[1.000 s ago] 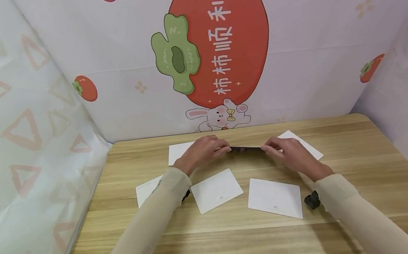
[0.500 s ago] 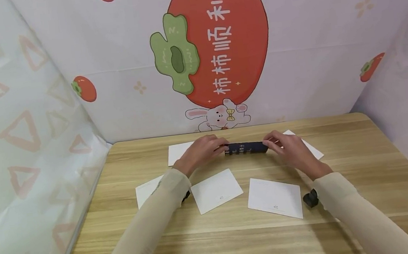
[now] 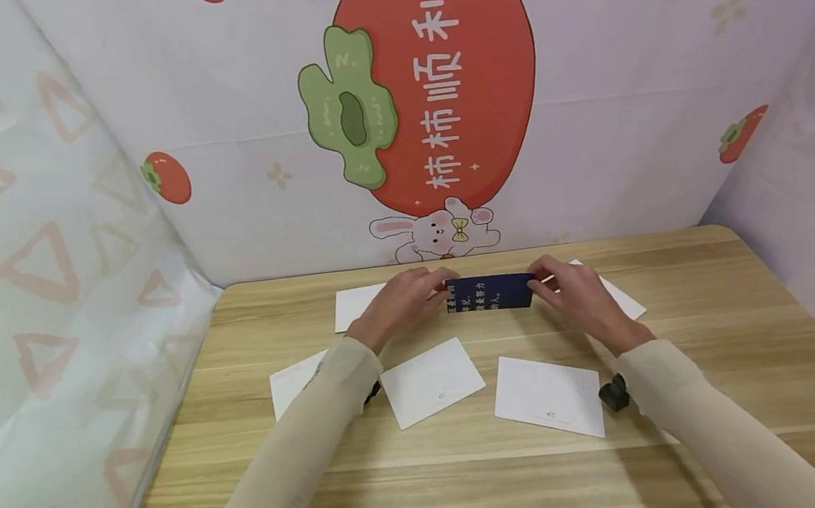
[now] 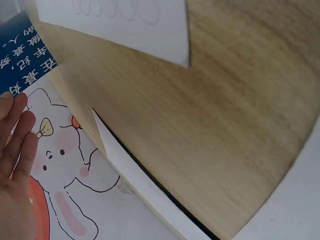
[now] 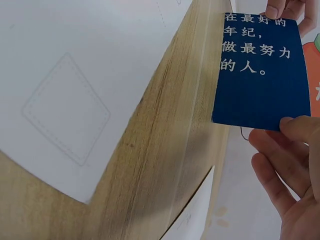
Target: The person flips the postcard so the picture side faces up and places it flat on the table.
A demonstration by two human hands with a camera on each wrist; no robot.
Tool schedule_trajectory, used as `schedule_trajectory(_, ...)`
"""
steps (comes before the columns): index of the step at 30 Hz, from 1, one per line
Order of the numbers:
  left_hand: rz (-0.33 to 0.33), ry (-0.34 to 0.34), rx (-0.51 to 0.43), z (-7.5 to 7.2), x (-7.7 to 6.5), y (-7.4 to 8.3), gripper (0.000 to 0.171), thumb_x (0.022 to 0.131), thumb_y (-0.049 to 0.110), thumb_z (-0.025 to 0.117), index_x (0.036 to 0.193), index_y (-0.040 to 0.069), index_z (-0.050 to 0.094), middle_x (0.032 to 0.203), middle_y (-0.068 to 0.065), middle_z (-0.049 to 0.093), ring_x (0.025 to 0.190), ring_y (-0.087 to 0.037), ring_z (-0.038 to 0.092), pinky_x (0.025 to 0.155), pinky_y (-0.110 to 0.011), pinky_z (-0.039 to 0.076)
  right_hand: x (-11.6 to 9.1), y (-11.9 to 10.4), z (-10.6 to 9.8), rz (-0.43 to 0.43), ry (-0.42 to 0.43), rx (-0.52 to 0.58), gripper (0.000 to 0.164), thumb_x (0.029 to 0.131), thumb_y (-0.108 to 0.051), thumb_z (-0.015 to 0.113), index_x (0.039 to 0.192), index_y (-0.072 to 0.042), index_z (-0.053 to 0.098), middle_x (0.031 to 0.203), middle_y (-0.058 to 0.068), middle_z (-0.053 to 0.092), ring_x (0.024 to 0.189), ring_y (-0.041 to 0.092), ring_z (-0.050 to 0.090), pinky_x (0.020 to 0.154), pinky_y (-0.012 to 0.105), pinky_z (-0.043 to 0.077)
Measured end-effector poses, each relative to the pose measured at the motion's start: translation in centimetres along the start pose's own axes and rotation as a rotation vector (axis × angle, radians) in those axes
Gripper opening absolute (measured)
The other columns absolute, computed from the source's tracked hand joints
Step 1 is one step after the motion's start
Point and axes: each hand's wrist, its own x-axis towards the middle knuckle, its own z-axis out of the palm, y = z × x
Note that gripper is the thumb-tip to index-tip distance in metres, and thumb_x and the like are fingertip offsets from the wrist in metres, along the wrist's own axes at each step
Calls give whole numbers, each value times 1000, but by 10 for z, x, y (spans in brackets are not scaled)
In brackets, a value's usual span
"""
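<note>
A dark blue card with white printed characters is held up between both hands, tilted above the back of the wooden table. My left hand pinches its left edge between thumb and fingers. At the opposite edge, my right hand pinches the card near a corner. The right wrist view shows the card's printed face, with the right thumb on it and fingers behind. In the left wrist view part of the card shows past the left hand.
White cards lie around the hands on the wooden table: one at front centre, one at front right, one at left, partly under the sleeve, one at back left and one at back right. A patterned cloth hangs behind.
The card has turned from nearly edge-on to showing its blue printed face. The right hand has shifted slightly up; the left hand stays nearly in place.
</note>
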Motion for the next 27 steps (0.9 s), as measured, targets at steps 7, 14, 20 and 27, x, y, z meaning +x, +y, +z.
schedule_trajectory(7,-41,-8,5,2,2,2,52,106,21,74,154,26,56,115,-1,76,103,-18,70,99,-34,62,5,1,4,16,-1,-36,30,107,-8,68,136,-1,64,122,25,78,109,41,78,99,59,63)
schedule_trajectory(14,-116,-50,21,6,8,5,64,105,25,77,162,33,48,125,-3,72,114,-20,66,105,-38,61,4,3,10,79,-41,-29,50,107,-7,68,154,-7,52,122,22,78,115,40,76,103,60,60)
schedule_trajectory(20,-152,-68,5,9,9,6,76,104,26,78,168,36,38,136,-5,69,121,-22,64,109,-40,60,3,6,13,89,-71,-24,69,106,-7,70,166,-12,39,124,21,77,116,40,74,105,61,59)
schedule_trajectory(27,-153,-87,-55,13,9,4,91,101,25,81,173,34,27,144,-6,65,128,-24,61,114,-43,57,2,10,17,42,-77,-32,84,102,-5,76,171,-13,30,119,20,78,110,36,76,100,58,63)
